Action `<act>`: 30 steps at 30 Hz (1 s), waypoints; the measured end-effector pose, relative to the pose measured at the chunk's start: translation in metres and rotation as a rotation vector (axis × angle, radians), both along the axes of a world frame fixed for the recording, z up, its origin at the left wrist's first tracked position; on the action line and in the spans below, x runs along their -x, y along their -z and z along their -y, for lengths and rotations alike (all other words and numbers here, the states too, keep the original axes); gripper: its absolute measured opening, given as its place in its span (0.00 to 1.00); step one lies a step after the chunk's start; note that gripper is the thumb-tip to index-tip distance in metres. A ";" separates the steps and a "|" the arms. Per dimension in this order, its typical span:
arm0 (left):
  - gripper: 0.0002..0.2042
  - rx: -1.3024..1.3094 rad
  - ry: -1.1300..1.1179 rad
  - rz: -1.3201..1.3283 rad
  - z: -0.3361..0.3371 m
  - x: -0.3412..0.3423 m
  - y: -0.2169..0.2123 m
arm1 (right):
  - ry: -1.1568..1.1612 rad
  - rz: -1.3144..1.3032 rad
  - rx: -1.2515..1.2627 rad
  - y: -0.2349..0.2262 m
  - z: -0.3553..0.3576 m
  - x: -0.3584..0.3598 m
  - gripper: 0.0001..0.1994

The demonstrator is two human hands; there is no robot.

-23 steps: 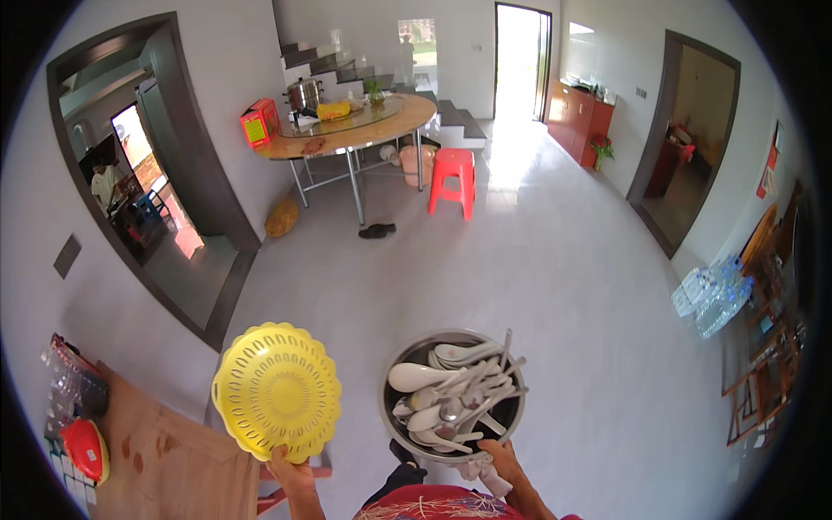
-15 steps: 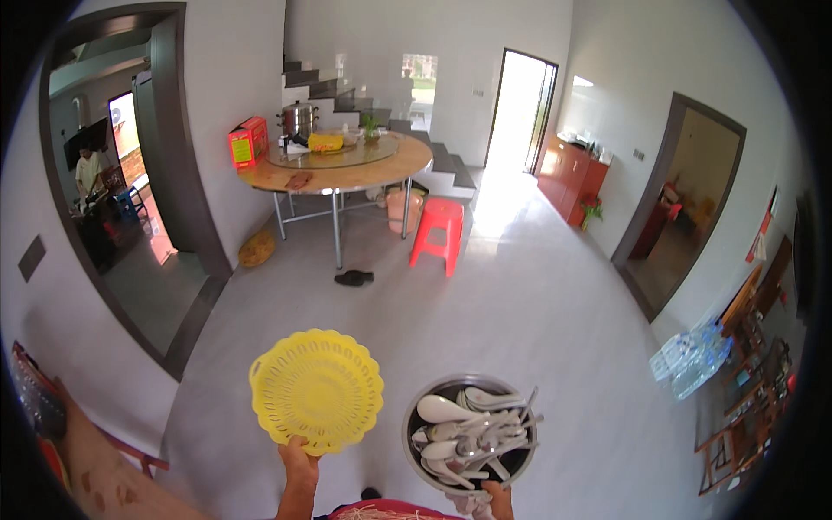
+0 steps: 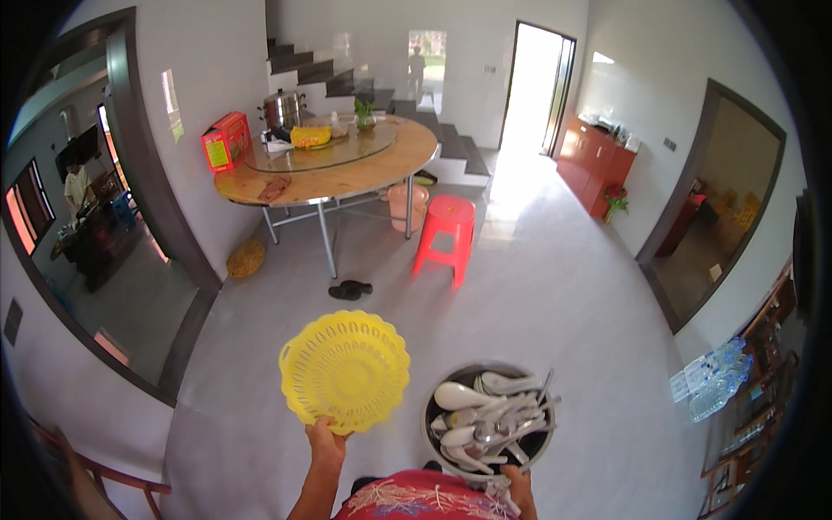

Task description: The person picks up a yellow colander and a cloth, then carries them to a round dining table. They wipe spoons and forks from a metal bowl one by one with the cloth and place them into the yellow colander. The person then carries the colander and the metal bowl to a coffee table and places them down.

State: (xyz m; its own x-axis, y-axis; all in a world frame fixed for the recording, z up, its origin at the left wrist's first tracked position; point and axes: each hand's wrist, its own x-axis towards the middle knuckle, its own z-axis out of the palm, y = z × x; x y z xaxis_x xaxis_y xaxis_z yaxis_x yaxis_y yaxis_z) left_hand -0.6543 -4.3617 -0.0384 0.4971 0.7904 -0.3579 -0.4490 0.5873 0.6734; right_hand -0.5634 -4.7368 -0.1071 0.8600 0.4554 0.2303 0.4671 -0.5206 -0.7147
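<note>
Head view: left hand [image 3: 327,444] grips a seemingly light yellow basket [image 3: 348,371], right hand [image 3: 519,484] a likely heavy spoon-filled bowl [image 3: 426,425], both by rims.

Daylight from the doorway [image 3: 530,97] gleams on grey floor [image 3: 576,312].

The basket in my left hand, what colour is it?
The basket is yellow, shown best in the head view.

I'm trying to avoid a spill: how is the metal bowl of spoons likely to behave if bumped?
The metal bowl is probably heavy for its size, being heaped with spoons. It may tip easily, since the right hand grips it at the near edge. The spoons could slide out, as some handles jut past the rim.
</note>
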 end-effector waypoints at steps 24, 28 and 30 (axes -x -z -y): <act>0.26 -0.003 -0.051 -0.127 -0.265 -0.387 -0.003 | 0.384 -1.096 -0.798 -0.080 -0.329 -0.399 0.15; 0.27 -0.002 -0.111 -0.083 -0.290 -0.453 -0.005 | 0.451 -1.135 -0.651 -0.095 -0.369 -0.496 0.13; 0.27 0.009 -0.169 -0.058 -0.304 -0.480 0.004 | 0.251 -0.957 -0.492 -0.081 -0.378 -0.546 0.15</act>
